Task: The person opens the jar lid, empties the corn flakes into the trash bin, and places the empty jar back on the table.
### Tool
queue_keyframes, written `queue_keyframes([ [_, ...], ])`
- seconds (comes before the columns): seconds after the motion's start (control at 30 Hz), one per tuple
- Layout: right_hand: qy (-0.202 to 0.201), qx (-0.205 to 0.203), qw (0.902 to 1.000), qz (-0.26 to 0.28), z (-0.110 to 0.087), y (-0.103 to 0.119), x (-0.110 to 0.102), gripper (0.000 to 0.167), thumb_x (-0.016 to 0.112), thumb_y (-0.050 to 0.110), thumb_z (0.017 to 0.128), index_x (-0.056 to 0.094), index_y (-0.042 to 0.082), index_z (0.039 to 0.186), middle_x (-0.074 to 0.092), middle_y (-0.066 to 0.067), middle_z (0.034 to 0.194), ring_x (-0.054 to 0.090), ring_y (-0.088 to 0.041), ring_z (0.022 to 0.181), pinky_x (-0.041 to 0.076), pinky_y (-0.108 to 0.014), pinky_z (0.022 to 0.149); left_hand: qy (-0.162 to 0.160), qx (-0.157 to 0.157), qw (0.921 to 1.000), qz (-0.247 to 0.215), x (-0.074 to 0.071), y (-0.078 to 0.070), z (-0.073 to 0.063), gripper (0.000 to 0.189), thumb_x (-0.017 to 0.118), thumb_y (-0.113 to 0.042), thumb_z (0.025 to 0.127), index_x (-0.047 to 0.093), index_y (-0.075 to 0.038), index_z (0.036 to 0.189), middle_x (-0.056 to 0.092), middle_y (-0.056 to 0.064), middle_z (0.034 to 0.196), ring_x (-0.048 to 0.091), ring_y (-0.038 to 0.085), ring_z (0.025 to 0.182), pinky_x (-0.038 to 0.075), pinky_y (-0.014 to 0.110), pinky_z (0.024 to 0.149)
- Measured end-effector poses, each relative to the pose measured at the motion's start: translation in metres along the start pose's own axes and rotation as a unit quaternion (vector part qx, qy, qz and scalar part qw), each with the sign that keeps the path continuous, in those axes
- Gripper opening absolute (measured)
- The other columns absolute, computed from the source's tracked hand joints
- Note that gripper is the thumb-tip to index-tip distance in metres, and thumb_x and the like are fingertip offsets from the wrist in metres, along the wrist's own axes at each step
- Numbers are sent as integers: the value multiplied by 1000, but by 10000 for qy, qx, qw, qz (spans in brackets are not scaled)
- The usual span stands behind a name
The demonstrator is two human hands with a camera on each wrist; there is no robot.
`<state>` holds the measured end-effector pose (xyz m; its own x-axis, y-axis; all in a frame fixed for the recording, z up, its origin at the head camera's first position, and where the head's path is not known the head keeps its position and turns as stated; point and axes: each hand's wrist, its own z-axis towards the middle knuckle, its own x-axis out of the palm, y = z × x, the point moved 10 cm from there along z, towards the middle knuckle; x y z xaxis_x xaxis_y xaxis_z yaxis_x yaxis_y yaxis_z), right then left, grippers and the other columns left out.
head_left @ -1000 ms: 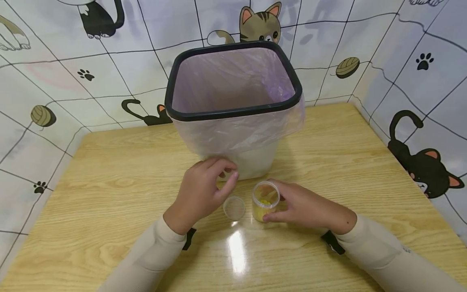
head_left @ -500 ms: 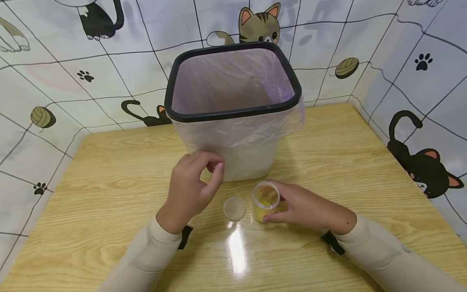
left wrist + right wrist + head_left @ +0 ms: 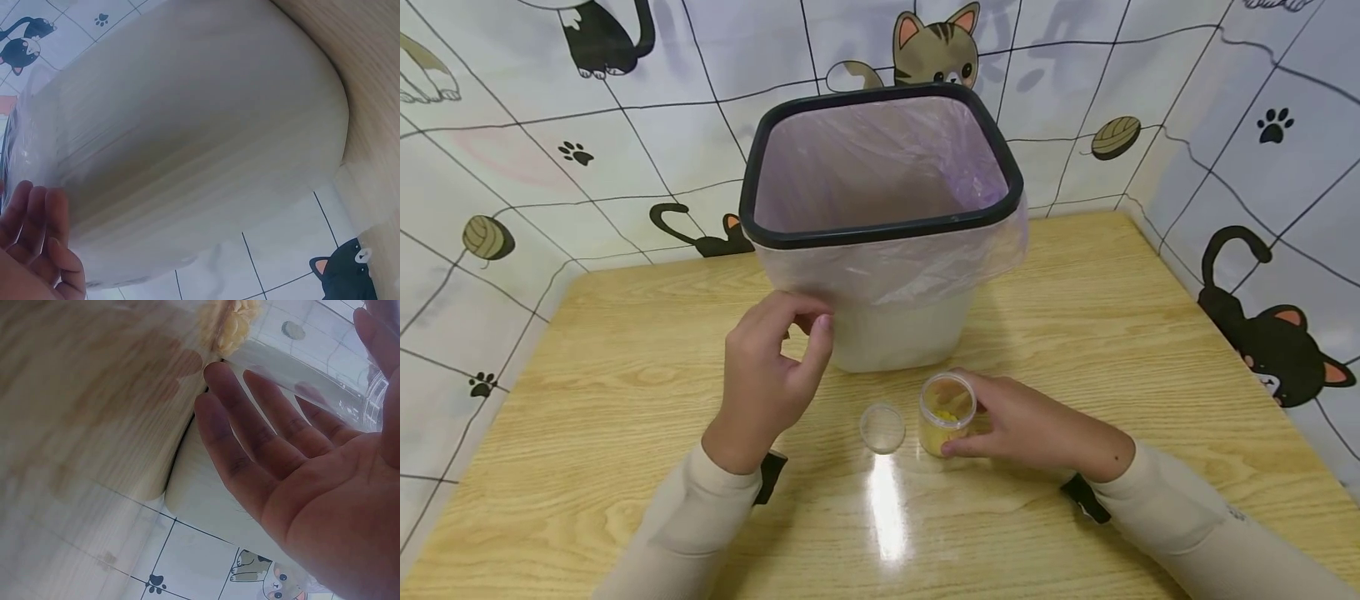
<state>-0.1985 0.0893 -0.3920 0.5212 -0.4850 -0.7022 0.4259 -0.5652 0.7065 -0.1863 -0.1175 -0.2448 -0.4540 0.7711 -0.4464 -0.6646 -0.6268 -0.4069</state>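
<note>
My right hand (image 3: 1030,425) holds a small clear jar (image 3: 931,435) on the table, thumb in front and fingers behind. Through its wall and open top I see yellow pieces (image 3: 946,415), which look like small flakes in the right wrist view (image 3: 234,328). A round clear lid (image 3: 882,429) lies flat to the left of the jar. My left hand (image 3: 763,367) hovers by the left front side of the white bin (image 3: 902,333), fingers loosely bent. Nothing shows between them in the left wrist view (image 3: 37,247); I cannot tell whether it touches the bin.
Behind the jar stands the bin, lined with a pale purple plastic bag (image 3: 880,258) folded out under its black rim (image 3: 880,235). White walls (image 3: 647,158) with cat pictures close off the wooden table (image 3: 625,400) behind and at the sides.
My left hand has moved left and slightly away from the lid, up along the bin's side. The right hand, jar and lid have stayed in place.
</note>
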Motion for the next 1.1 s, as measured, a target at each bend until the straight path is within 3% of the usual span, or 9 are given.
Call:
queue_keyframes([
  [0.2, -1, -17, 10000, 16, 1, 1, -1, 61, 79, 45, 82, 51, 25, 132, 65, 13, 114, 64, -10, 104, 53, -37, 92, -278, -212, 9994, 42, -11, 5, 3, 17, 56, -16, 89, 61, -1, 81, 60, 9, 76, 55, 24, 74, 42, 34, 74],
  [0.47, 39, -84, 10000, 16, 2, 3, 0, 60, 78, 45, 82, 51, 24, 131, 65, 13, 112, 63, -9, 98, 53, -36, 90, -483, -513, 9975, -8, -20, 12, 6, 28, 54, -22, 89, 51, 5, 94, 52, 18, 90, 50, 28, 87, 36, 32, 78],
  [0.8, 69, -102, 9999, 83, 1, 2, 0, 60, 78, 45, 83, 50, 24, 132, 64, 12, 113, 63, -7, 100, 53, -37, 91, -1126, -609, 9915, -248, -32, 13, 15, 37, 52, -25, 88, 49, 10, 99, 50, 22, 97, 48, 22, 96, 36, 30, 81],
  [1.1, 96, -109, 9999, 84, 0, 1, 2, 58, 76, 45, 84, 50, 26, 131, 64, 12, 110, 64, -6, 97, 53, -35, 88, -1265, -657, 9893, -298, -38, 14, 24, 47, 52, -29, 88, 50, 10, 114, 49, 25, 110, 53, 23, 98, 36, 31, 79],
])
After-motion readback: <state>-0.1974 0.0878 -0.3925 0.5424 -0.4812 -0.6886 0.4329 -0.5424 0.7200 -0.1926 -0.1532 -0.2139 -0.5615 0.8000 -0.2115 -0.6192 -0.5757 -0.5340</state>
